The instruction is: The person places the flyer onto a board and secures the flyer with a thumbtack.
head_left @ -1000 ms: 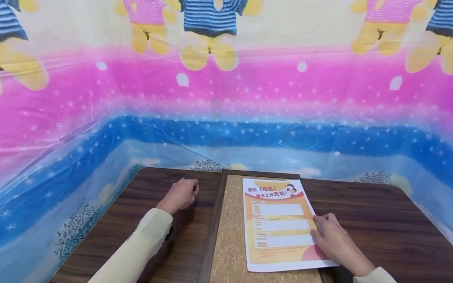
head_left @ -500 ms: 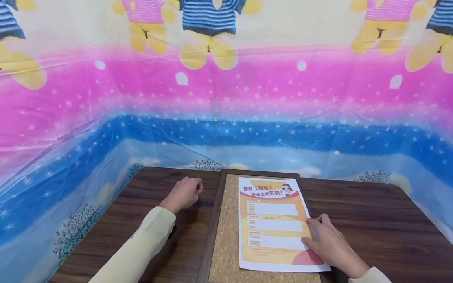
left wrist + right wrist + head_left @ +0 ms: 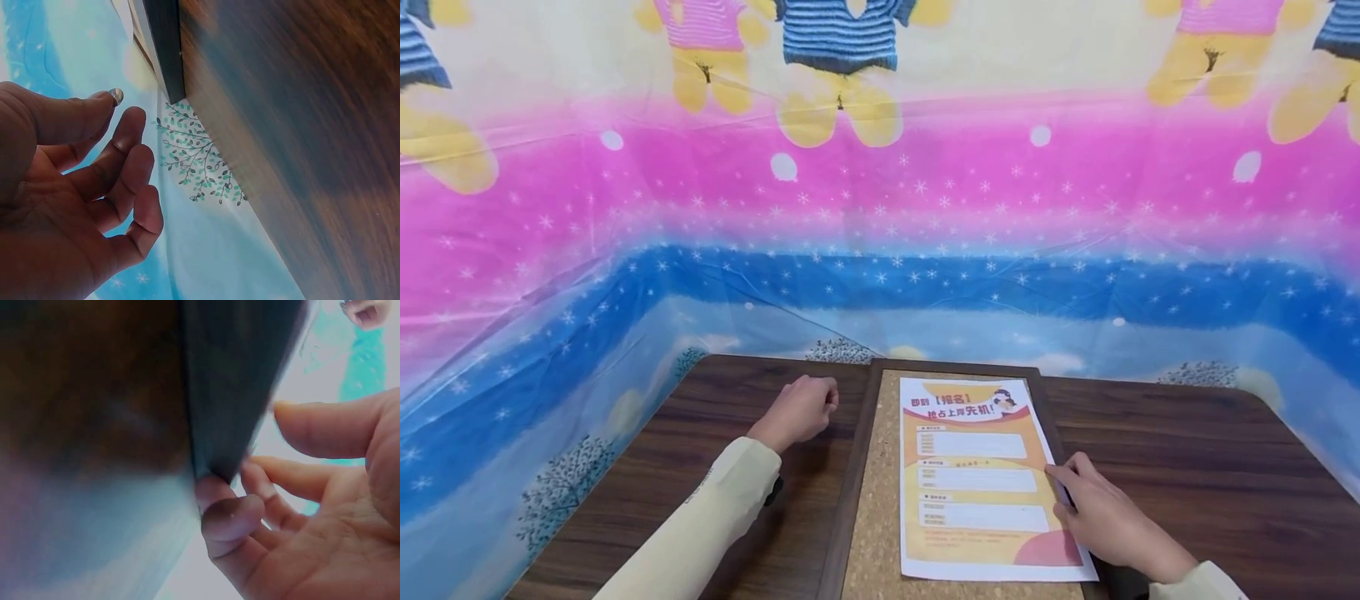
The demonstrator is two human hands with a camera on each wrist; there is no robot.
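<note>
A printed poster sheet with an orange and yellow design lies on a framed cork board. At its right edge, my right hand touches the paper with thumb and forefinger, which stand apart. In the right wrist view, other fingertips of that hand rest against the dark side of the board's frame. My left hand is held over the table, left of the board. Between its thumb and forefinger it pinches a small shiny thumbtack; the tack's point is hidden.
The board stands on a dark wood-grain table, whose top extends on both sides. A patterned cloth backdrop hangs close behind and around the table.
My right hand and the poster have shifted left, so the paper now lies more squarely on the cork board. My left hand has moved slightly right, towards the board.
</note>
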